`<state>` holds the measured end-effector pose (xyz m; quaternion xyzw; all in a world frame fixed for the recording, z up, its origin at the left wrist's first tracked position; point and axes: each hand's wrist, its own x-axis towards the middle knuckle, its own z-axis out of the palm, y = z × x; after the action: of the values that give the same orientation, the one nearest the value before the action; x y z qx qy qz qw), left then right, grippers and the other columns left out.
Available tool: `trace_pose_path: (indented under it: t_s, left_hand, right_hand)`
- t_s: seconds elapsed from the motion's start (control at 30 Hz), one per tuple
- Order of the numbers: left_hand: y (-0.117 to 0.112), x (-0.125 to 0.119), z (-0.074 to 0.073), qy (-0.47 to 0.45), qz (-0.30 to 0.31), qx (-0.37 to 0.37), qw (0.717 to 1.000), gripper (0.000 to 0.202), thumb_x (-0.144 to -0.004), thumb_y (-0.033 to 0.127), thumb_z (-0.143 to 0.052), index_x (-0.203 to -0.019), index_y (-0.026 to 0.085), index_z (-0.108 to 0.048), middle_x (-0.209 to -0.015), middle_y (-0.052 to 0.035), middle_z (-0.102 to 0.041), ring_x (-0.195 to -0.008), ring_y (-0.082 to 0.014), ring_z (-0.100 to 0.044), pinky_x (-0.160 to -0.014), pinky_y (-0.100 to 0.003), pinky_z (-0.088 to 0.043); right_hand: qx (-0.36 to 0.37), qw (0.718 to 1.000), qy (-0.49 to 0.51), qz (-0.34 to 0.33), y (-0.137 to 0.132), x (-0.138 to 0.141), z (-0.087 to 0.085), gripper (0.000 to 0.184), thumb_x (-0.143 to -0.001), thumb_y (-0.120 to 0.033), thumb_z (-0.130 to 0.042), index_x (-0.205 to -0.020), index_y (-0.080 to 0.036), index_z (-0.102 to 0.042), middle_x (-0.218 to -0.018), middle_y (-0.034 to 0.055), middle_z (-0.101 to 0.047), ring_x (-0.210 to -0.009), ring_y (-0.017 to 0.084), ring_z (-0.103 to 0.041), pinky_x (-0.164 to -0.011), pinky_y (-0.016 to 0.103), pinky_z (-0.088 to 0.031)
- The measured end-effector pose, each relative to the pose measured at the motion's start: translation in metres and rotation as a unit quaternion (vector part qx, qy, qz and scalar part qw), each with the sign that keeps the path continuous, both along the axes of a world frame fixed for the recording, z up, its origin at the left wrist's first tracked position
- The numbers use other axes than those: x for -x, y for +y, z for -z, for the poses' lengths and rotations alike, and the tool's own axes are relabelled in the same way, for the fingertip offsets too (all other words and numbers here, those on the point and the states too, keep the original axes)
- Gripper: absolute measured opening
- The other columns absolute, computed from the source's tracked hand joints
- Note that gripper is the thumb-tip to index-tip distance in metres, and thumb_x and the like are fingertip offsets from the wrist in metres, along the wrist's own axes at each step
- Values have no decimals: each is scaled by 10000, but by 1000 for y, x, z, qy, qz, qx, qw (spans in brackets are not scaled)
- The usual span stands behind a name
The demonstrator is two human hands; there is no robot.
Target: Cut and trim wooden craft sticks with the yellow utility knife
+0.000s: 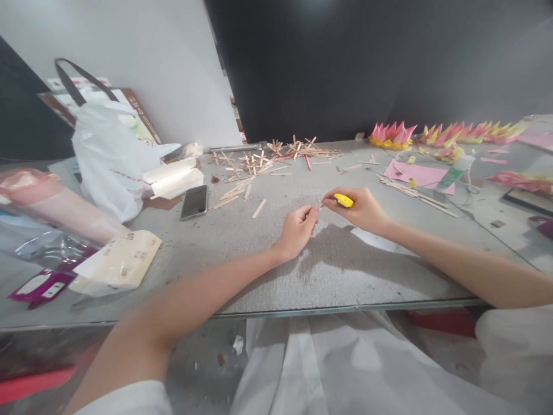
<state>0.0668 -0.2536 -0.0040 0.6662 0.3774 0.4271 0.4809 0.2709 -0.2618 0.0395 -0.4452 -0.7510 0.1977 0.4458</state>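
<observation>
Over the middle of the grey table, my left hand (298, 231) is closed, thumb and fingers pinched together around something small that they mostly hide. Just to its right, my right hand (360, 208) is wrapped round what looks like a yellow utility knife (344, 200). Fingers cover much of that tool, and a thin tip points left toward my left fingertips. The two hands nearly touch. Beyond them lies a single wooden craft stick (258, 208), with a loose pile of craft sticks (254, 164) farther back.
Left of the sticks are a phone (194, 202), a white plastic bag (108, 150), a pink tumbler (56, 199) and a paper packet (123, 262). To the right lie pink paper (419, 173), a tube (455, 173) and more sticks (415, 193). Pink-and-yellow paper flowers (392, 136) line the back.
</observation>
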Motion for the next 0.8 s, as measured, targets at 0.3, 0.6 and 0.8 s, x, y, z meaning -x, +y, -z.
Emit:
trace_pose_path:
  t_s: [0.3,0.6,0.8]
  left_hand:
    - [28,10,-9,13,-6,-44,999,485,-1025,550,-564,-690,224,-433,-613,45,-396,-575,-123,-373,-607,-291,-324]
    - [39,15,-8,383,110,-213,892,313,-959,509,-686,-903,206,-636,-1166,-107,-621,-1231,-333,-509,-1120,-526,-365]
    - [43,17,-3,378,76,-206,899,671,-854,649,-815,-1334,227,-608,-1427,-146,-604,-1383,-380,-525,-1187,-565,-350]
  right_hand:
    - [45,994,-68,-68,13,-17,-16,329,-928,-550,-734,-927,-224,-778,-750,17,-684,-696,181,-569,-679,337,-420]
    - [201,930,297,-82,33,-33,-26,588,-887,-576,-713,-616,-286,-280,-545,-81,-168,-504,126,-129,-470,322,-219]
    - [286,880,351,-142,23,4,-14,615,-886,-510,-656,-608,-280,-158,-497,-85,-132,-433,105,-115,-398,293,-162]
